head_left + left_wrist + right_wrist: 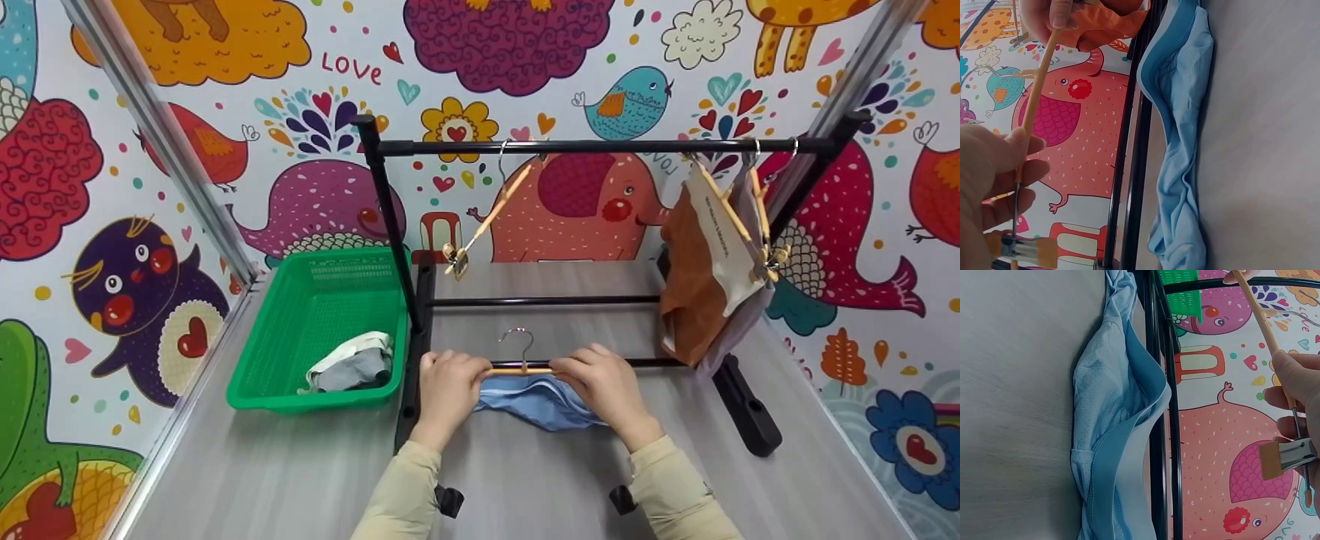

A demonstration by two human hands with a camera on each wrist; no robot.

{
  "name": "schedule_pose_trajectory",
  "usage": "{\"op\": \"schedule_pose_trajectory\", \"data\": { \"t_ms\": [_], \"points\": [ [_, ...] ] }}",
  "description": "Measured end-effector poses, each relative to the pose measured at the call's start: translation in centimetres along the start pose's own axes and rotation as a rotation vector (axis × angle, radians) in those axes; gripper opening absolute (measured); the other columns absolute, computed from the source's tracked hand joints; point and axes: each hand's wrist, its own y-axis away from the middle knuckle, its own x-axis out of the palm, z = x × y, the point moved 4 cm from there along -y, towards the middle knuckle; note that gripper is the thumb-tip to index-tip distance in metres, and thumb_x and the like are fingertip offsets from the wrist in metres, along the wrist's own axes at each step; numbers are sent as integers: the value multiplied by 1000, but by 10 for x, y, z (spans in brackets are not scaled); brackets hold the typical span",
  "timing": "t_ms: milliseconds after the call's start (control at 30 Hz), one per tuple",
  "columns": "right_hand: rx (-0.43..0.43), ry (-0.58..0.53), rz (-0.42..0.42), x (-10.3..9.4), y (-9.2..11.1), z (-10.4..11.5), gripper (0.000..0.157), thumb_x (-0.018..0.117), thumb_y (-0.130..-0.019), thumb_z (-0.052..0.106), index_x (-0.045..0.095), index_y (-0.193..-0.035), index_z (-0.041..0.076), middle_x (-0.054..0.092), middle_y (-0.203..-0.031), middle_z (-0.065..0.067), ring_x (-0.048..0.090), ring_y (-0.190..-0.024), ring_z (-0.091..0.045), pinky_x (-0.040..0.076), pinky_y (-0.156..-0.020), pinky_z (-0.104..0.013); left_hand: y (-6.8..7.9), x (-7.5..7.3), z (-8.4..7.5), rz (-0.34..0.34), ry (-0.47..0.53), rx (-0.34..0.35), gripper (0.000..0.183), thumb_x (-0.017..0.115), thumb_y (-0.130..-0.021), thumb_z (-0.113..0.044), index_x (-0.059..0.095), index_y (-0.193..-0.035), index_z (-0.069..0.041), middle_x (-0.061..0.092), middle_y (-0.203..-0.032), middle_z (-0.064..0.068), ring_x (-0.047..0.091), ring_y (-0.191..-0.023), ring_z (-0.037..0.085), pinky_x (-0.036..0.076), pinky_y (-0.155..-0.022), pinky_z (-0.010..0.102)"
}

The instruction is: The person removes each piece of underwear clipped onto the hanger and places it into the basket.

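Note:
A wooden clip hanger (523, 370) with a metal hook is held level between both hands. My left hand (452, 390) grips its left end, fingers and thumb round the bar. The other end is gripped by my right hand (606, 384). Sliding clips show beside the fingers: one clip (1022, 248) in the left wrist view, another clip (1287, 458) in the right wrist view, with no cloth in either. Blue underpants (544, 405) lie crumpled on the table below the hanger, their waistband (1129, 467) partly gaping.
A black clothes rack (600, 147) stands behind the hands. One bare hanger (495, 206) hangs from its rail; brown-and-beige underpants (686, 277) and a lilac garment hang at the right. On the left, a green basket (247, 375) holds grey and white clothes (356, 366).

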Motion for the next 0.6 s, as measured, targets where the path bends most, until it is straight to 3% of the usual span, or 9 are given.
{"op": "schedule_pose_trajectory", "data": {
  "t_ms": [600],
  "points": [
    [-12,31,-35,-2,0,0,18,85,-76,16,78,-92,19,67,-82,6,57,-71,-16,49,-56,-31,-2,2,-3,46,1,-9,7,79,-84,-27,78,-86,-20,70,-78,-5,59,-74,16,41,-85,46]
  ]
}}
